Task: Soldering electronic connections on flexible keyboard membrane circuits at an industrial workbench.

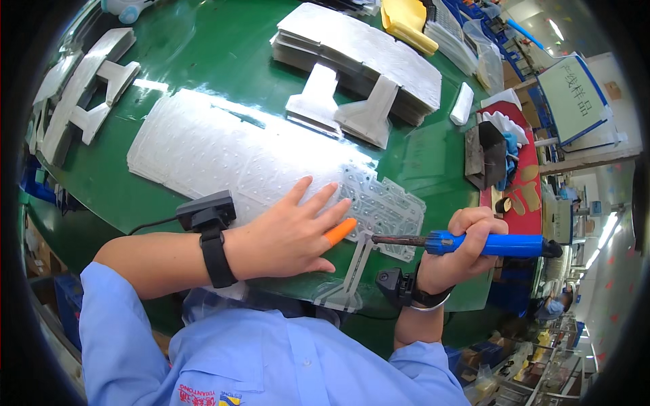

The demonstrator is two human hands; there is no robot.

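My left hand lies flat with its fingers spread on a stack of white dimpled sheets. An orange finger cot covers one of its fingers. At the stack's right end is a translucent flexible circuit sheet with printed traces, and a narrow tail runs from it toward my body. My right hand is closed around the blue handle of a soldering iron. The iron points left, its tip at the top of the tail; whether it touches cannot be made out.
On the green table, a thick stack of sheets with tails stands at the back, another stack at far left. A dark metal holder sits by a red mat on the right. Yellow bundles lie behind.
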